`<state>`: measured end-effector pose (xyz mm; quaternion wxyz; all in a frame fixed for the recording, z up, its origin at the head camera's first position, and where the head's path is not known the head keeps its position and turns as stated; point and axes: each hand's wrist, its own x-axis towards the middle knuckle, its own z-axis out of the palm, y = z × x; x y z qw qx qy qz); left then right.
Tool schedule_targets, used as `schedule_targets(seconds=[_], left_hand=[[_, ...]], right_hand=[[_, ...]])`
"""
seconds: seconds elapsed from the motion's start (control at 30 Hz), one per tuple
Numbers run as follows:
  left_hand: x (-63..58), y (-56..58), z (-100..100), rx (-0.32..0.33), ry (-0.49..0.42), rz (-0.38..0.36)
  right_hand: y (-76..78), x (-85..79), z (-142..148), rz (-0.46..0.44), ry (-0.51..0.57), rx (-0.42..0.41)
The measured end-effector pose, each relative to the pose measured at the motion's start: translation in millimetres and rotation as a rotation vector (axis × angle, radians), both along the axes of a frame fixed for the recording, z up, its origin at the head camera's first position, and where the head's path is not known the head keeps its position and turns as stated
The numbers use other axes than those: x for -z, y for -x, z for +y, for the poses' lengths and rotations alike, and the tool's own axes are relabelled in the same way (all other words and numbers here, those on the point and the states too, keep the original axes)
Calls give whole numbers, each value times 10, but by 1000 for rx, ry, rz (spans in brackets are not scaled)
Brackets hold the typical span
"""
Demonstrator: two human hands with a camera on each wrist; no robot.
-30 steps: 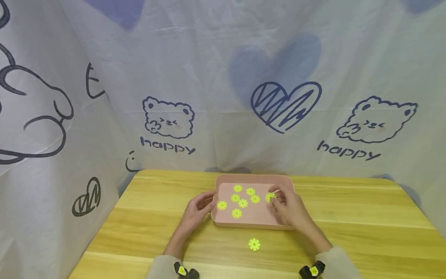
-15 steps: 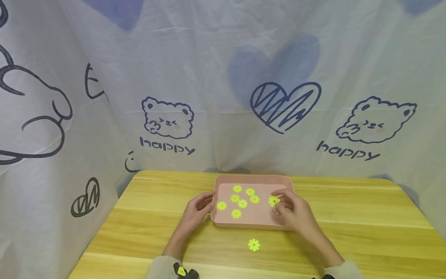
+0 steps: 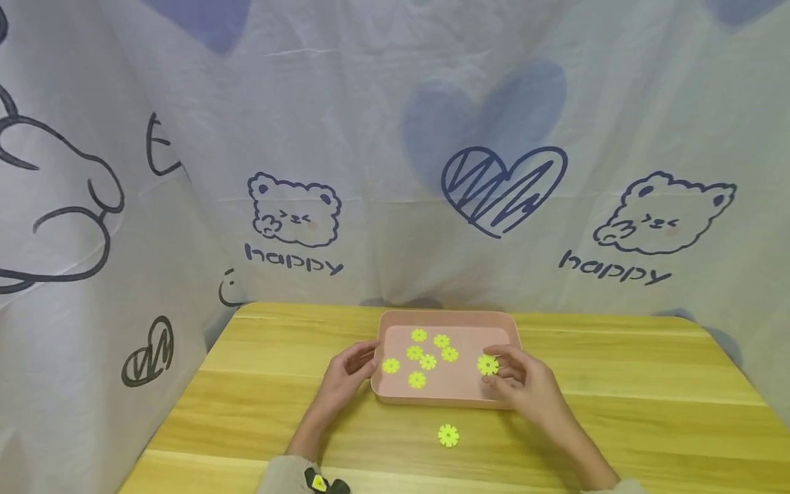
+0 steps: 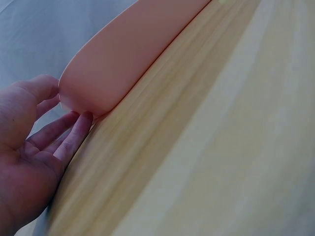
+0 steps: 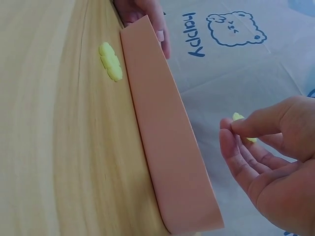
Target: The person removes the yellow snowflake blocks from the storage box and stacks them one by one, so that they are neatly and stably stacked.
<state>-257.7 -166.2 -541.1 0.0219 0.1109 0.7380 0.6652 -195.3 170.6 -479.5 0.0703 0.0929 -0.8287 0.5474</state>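
My right hand [image 3: 532, 384] pinches a bright yellow snowflake building disc [image 3: 487, 365] between thumb and fingers, raised over the right side of a pink tray [image 3: 432, 398]. In the right wrist view, the pinched disc [image 5: 252, 139] shows edge-on, partly covered by the thumb. My left hand [image 3: 345, 374] holds the tray's left side; the left wrist view has its thumb at the rim and fingertips low by the corner. Several similar discs [image 3: 417, 379] lie spread out in the tray, mostly left and middle. One more disc [image 3: 448, 436] lies on the table in front of it.
The tray stands on a light wooden table [image 3: 617, 405], near its back edge. A white cloth [image 3: 382, 137] with blue hearts, bear drawings and lettering hangs behind, and more cloth [image 3: 55, 357] covers the left side.
My right hand has drawn back toward me and slightly right with the pinched disc, which now faces the head camera more fully. The left hand keeps its place on the tray.
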Motion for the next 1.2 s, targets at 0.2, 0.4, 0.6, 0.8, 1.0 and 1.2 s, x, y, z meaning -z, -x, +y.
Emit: schedule_targets(seconds=[0.2, 0.4, 0.6, 0.8, 1.0, 1.2], left_hand=[[3, -3, 2, 1, -5, -3], [-1, 3, -2, 13, 0, 7], [12, 6, -13, 26, -8, 33], [24, 3, -15, 3, -5, 5], [24, -5, 12, 3, 6, -2], [14, -12, 13, -9, 10, 1]], right_hand=[[-57, 3, -13, 6, 10, -4], [-110, 29, -29, 37, 23, -9], [-150, 96, -43, 92, 22, -35], [-211, 166, -61, 156, -3, -78], [-262, 237, -78, 224, -20, -108], [-272, 280, -127, 283, -45, -153]])
